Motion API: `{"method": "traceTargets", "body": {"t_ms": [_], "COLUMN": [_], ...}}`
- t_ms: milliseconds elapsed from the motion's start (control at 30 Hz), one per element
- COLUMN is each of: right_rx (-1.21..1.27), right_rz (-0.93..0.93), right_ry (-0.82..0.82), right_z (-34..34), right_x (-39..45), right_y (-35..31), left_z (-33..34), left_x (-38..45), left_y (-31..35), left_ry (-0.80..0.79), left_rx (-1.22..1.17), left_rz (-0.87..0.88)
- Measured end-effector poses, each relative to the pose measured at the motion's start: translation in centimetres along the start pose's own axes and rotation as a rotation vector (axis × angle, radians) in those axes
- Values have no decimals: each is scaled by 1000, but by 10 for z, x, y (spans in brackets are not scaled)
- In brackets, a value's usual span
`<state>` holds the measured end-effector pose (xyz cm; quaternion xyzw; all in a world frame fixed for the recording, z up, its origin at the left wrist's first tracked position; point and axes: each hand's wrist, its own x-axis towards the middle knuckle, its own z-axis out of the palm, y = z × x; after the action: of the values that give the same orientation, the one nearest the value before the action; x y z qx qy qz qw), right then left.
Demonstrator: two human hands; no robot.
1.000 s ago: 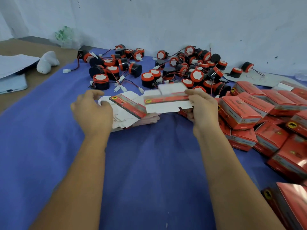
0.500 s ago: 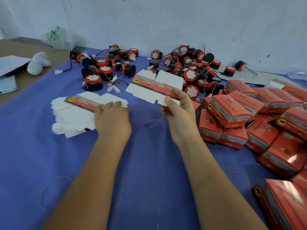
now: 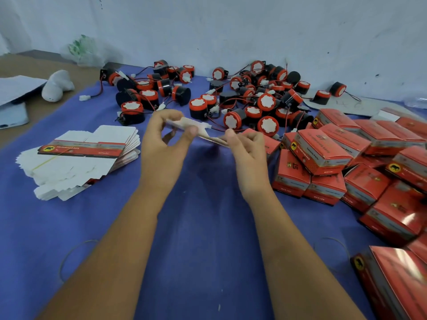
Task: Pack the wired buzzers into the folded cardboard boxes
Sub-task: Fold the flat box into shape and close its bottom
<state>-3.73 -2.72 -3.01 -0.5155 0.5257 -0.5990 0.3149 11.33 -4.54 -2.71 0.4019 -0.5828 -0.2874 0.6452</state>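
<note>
A flat unfolded cardboard box point(image 3: 203, 132) hangs edge-on above the blue cloth, blurred. My left hand point(image 3: 165, 144) pinches its left end between thumb and fingers. My right hand point(image 3: 247, 153) pinches its right end. A stack of flat white and red box blanks point(image 3: 78, 155) lies to the left. Several black and orange wired buzzers point(image 3: 231, 100) are heaped at the back of the cloth. Many folded red boxes point(image 3: 323, 151) are piled at the right.
The blue cloth point(image 3: 203, 239) covers the table. A white phone point(image 3: 11, 116), papers point(image 3: 16, 86) and a white lump point(image 3: 57, 85) lie at the far left. A plastic bag point(image 3: 83, 49) sits by the wall. Rubber bands point(image 3: 71, 257) lie on the cloth.
My left hand left the stack of blanks and came to the flat box that my right hand held. Both hands now hold it, turned edge-on, nearer the middle.
</note>
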Motion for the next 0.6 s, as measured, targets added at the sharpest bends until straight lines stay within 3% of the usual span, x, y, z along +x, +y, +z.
{"method": "traceTargets", "body": {"t_ms": [67,133,233,367,467,600], "right_rx": [-171,-297,-407,-267,-264,-172], "right_rz": [-195,-257,-204,-35,0,33], "right_ry": [-46,-74,-121,-202,0,196], "right_z": [-5,-6,-6,-13,-14,-11], "right_x": [-2,-1,2,9,12,12], "right_y": [-4,-7,-15,-24,-23,-21], "left_z": [0,-1,-3,-10,-9,4], "left_x": [3,4,4,1,-1,-6], "left_y": [-1,-1,-1,-1,-2,0], "left_ry": [52,66,37,-149,-280,-235], "left_rx": [-61,-51,44,14,205,365], "left_rz": [-51,-77,-54,45,215,244]}}
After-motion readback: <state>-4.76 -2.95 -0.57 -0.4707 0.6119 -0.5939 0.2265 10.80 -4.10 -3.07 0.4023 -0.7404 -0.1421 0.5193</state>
